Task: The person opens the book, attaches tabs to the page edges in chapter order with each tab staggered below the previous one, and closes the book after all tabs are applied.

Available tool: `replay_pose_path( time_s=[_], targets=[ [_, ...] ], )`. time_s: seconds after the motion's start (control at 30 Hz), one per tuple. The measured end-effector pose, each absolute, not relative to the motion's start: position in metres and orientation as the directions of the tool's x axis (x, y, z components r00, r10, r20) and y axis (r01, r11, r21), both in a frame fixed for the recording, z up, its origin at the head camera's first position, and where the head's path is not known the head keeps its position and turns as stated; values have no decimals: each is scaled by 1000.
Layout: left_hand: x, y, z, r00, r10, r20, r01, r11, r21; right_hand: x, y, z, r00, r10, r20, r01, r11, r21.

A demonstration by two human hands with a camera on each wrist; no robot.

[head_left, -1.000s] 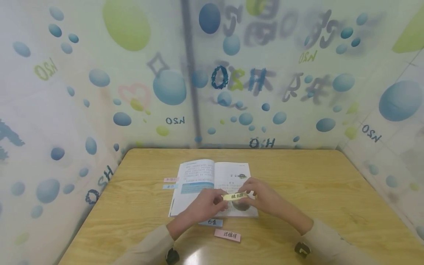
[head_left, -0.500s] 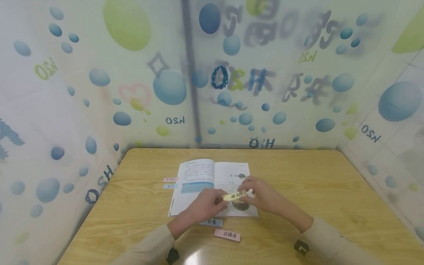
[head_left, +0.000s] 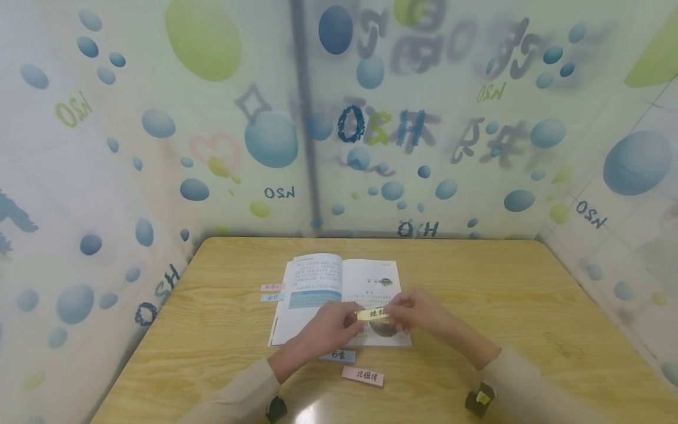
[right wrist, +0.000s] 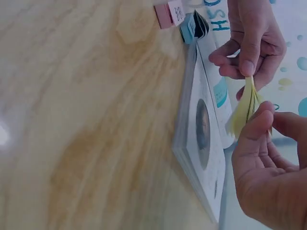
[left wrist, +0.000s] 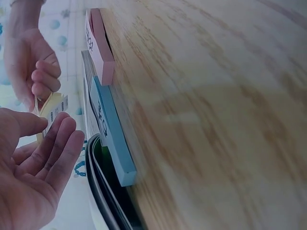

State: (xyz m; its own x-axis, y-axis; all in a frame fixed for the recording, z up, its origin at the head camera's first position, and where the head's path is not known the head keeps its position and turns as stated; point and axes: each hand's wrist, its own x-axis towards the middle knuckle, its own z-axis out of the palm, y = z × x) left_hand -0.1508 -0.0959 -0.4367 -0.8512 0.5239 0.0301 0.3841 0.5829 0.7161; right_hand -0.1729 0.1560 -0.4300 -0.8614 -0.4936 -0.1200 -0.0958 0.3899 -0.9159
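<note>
Head view shows the whole wooden table (head_left: 477,282) at once: an open book (head_left: 339,288) lies flat near its middle, and both hands meet just above the book's right page, sharing a yellow sticky strip (head_left: 372,314) with dark handwriting on it. The left hand (head_left: 331,330) pinches the strip's left end; the right hand (head_left: 418,312) pinches the right end, so the strip hangs level between them, off the paper. Only this view shows the 2 small tabs, pink (head_left: 272,287) and blue (head_left: 272,298), just left of the book.

The left wrist view adds what the head view cannot: the left hand (left wrist: 33,167) has its fingers (left wrist: 62,143) nearly straight and loosely spread, with the thumb closing on the strip (left wrist: 53,110) from behind, a light pinch rather than a clench. The pink note (left wrist: 98,45) and blue note (left wrist: 112,139) lie on the table close by, the blue one touching the book's near edge.

The right wrist view shows the strip (right wrist: 243,108) edge-on and reveals 2 thin yellow layers parted at the lower end. The right hand (right wrist: 268,167) presses it between thumb and forefinger, while the left hand (right wrist: 252,43) pinches it from above with curled fingers. The book's page with an oval picture (right wrist: 203,132) lies directly beneath.
</note>
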Motion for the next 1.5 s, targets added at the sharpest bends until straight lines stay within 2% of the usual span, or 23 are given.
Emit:
replay_pose_path(
  time_s=[0.1, 0.27, 0.63, 1.1, 1.5],
  targets=[
    [-151, -96, -437, -853, 522, 32, 387, 588, 710, -170, 154, -434, -861, -485, -150, -37, 355, -934],
    [-150, -96, -436, -851, 524, 45, 397, 584, 708, -167, 151, -437, -864, -478, -159, -23, 353, -935],
    [-151, -95, -438, -852, 523, 29, 416, 641, 645, -163, 144, -429, -865, -489, -110, -94, 374, -922],
    [-152, -92, -439, -828, 560, 39, 461, 639, 615, -155, 134, -416, -855, -518, -26, -187, 355, -916],
    [-150, -94, -435, -834, 550, 32, 456, 657, 601, -154, 133, -398, -809, -585, 54, -295, 326, -898]
  ],
)
